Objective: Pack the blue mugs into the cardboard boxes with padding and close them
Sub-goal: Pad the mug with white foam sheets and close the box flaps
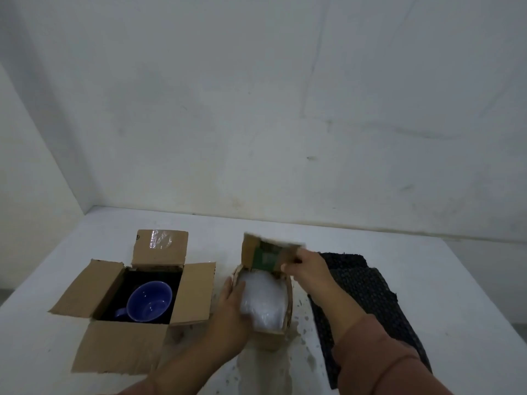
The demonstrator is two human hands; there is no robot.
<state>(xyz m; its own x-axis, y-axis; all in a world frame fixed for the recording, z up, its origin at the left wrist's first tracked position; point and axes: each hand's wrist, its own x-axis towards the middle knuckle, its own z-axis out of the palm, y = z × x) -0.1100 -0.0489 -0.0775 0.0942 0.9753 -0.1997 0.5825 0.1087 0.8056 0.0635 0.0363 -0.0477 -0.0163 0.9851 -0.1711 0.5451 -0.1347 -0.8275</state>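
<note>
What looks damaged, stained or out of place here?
The table has a brownish, speckled patch around the right box, like wear or a stain. That box's far flap, pinched by the right hand, has a ragged edge, though blur makes it uncertain.

left box (134,295) open-topped, right box (268,329) blocked by padding (263,300)
</note>
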